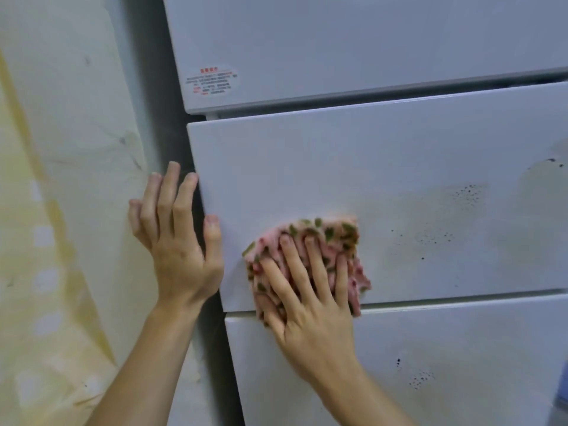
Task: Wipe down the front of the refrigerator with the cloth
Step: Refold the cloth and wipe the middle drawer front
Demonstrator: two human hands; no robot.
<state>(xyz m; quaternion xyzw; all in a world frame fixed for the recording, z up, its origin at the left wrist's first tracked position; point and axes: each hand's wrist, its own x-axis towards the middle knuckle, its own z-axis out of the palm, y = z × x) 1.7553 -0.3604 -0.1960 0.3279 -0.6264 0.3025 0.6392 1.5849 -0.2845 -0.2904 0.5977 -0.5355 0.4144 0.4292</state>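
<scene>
The white refrigerator (399, 167) fills the right of the view, with three stacked door fronts. A pink cloth with green and red spots (338, 238) lies flat against the lower left of the middle door. My right hand (307, 290) presses it to the door with straight, spread fingers. My left hand (175, 238) holds the left edge of the middle door, thumb on the front face, fingers reaching round the side. Dark specks and a dull smear mark the door to the right of the cloth.
A stained, yellowish wall covering (67, 210) stands close on the left, leaving a narrow gap beside the refrigerator. A small printed label (212, 82) sits on the top door. More dark specks (421, 378) dot the bottom door.
</scene>
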